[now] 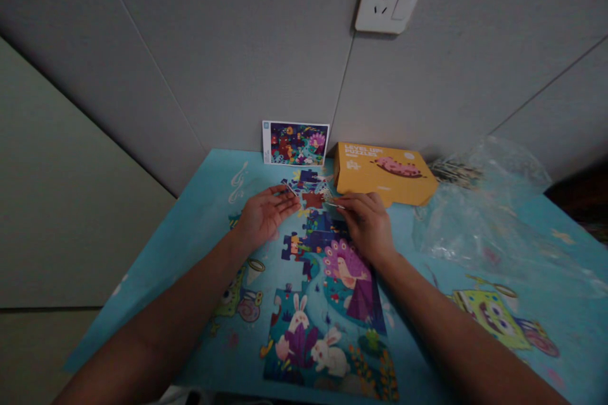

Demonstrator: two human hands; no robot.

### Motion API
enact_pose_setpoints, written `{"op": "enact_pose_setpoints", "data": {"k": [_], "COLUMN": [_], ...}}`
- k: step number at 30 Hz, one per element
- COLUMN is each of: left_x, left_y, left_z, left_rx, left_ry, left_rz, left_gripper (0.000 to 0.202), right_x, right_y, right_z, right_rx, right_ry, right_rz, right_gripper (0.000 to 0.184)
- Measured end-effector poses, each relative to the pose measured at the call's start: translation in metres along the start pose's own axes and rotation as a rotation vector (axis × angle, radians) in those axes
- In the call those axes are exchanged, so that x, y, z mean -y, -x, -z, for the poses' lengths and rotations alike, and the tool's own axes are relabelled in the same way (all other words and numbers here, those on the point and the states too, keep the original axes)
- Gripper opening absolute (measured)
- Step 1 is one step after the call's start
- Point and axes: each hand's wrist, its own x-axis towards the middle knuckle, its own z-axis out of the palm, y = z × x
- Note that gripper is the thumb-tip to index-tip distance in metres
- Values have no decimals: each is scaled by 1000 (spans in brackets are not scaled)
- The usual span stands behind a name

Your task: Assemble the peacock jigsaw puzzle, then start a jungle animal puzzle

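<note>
The light-blue printed surface (199,202) carries everything I can see being handled. Over its right side I have a crumpled clear plastic bag (475,228). Nearer the middle lies the joined jigsaw section (335,313), between the two forearms, and I read it as the finished part: rabbits along the near edge, the pink-tailed bird above them, all interlocked. Its left border is stepped, with a notch above the rabbits where the surface shows through.

The yellow puzzle box (394,180) lies by the wall, to the right of an upright picture card (299,144). Judging against that card, I'd say mostly its right-hand part is built and much of its left side is missing. I can't count what remains.

The left hand (266,215) has its palm partly turned up, fingers loosely curled, a tilted piece (292,190) at the fingertips. The right hand (365,218) is closed to a pinch on a thin piece (335,205), seen nearly edge-on. Between them lies a reddish-brown piece (312,200), with dark blue pieces (308,176) beyond it, near the card; whether those are joined I cannot tell.
</note>
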Motion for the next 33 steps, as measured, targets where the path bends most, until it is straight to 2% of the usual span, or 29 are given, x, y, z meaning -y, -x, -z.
{"op": "enact_pose_setpoints", "data": {"k": [5, 7, 10, 11, 13, 16, 21, 24, 27, 30, 33], "left_x": [2, 4, 8, 9, 11, 13, 14, 16, 18, 17, 12], "left_y": [-3, -3, 0, 1, 2, -1, -5, -5, -3, 2, 5], "left_z": [-2, -5, -7, -7, -6, -4, -1, 1, 2, 1, -1], "left_rx": [-91, -99, -92, -78, -45, -49, -119, -62, -5, 43, 164], "left_ry": [-97, -188, -305, -334, -383, -425, -412, -492, -596, -701, -772], "left_rz": [11, -30, -103, -114, -110, -91, -85, -115, -159, -184, -157], "left_gripper": [7, 17, 48, 52, 41, 20, 23, 22, 23, 33, 45], "right_x": [-2, 2, 11, 14, 19, 19, 11, 12, 20, 27, 31], "right_y": [2, 2, 1, 1, 1, 2, 2, 1, 0, 0, 0], "right_z": [-6, -5, 0, 1, 1, -1, -3, -2, 0, 2, 3], "right_rx": [166, 202, 267, 295, 335, 322, 236, 210, 232, 273, 253], "right_ry": [110, 136, 107, 89, 78, 118, 212, 188, 103, 68, 50], "right_rz": [-84, -83, 27, 79, 148, 108, -30, -47, -18, 32, 38], "right_gripper": [15, 24, 36, 33, 24, 18, 16, 20, 35, 43, 45]}}
